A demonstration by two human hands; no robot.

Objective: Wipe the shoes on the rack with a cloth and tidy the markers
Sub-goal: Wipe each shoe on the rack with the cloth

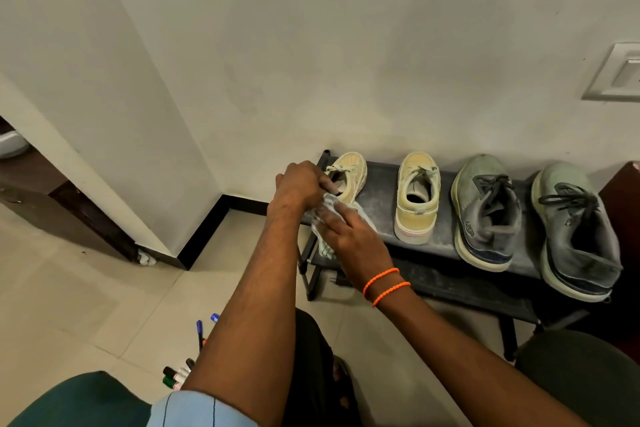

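A low black rack (381,184) is placed against a pale wall (311,45), above a tiled floor (86,288). Four shoes are counted on it: two yellow, two grey. The left yellow shoe (349,177) is gripped by the left hand (301,184). A pale cloth (325,239) is pressed under the right hand (349,239), its fingers nearly straight. Several markers (180,374) are seen on the floor

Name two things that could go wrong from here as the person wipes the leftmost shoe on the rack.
The left hand grips the pale yellow shoe at the rack's left end, so a hard wipe from the cloth under the right hand might push it off. The markers lie loose on the floor beside the person's leg and could be stepped on.
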